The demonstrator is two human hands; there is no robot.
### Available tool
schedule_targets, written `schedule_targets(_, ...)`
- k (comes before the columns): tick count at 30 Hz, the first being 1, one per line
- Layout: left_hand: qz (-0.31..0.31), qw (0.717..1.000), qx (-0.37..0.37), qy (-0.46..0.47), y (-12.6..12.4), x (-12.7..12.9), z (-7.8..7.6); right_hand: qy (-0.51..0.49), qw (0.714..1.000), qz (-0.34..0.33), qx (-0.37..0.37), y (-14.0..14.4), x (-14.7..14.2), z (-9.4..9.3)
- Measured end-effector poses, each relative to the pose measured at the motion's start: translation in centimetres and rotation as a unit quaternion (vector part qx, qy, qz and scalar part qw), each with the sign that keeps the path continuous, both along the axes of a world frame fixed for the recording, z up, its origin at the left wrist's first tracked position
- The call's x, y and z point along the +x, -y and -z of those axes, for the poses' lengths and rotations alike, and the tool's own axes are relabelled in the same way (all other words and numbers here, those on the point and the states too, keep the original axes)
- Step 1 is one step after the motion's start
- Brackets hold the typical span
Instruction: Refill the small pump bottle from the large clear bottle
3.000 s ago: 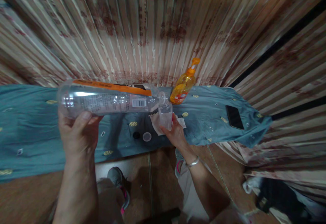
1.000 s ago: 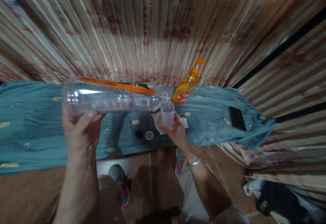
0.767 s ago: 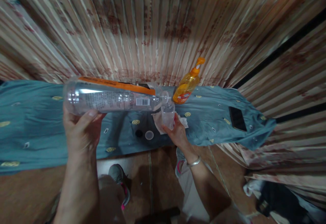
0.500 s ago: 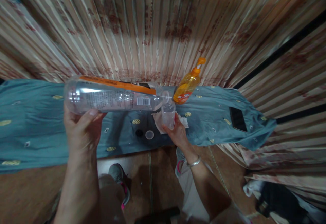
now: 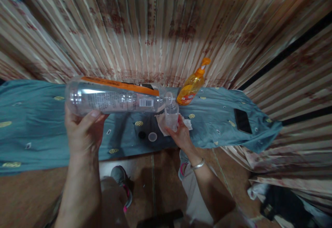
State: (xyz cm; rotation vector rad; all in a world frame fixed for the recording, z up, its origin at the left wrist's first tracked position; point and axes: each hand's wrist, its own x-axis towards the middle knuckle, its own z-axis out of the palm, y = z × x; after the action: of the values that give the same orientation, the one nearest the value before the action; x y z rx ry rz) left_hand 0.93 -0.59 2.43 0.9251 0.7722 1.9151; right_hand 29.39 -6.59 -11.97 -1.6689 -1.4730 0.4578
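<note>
Head view: the left hand [image 5: 84,131] is wrapped around the big bottle [image 5: 116,98] toward its base; the right hand [image 5: 183,133] grips the small bottle [image 5: 171,118], roughly upright over the tissue [image 5: 161,122], toward the near edge of the cloth [image 5: 207,127]. Nearly level, the big bottle's long axis runs left to right, its mouth at the small bottle's neck, nearer the right hand; I cannot tell whether they touch.

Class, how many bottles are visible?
3: a large bottle in the left hand, a small bottle in the right hand, an orange pump bottle on the cloth.
</note>
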Motion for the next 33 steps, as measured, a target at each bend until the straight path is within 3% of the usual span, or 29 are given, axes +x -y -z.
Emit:
schedule_targets(9,0.005,1.000,0.000,-0.003,0.19,0.05,-0.01,-0.014,0.999,0.008,-0.042,-0.10,0.08,-0.32)
schedule_targets(33,0.005,1.000,0.012,-0.006,0.29,0.01,0.02,0.002,1.000,0.008,-0.013,-0.14,0.25,0.31)
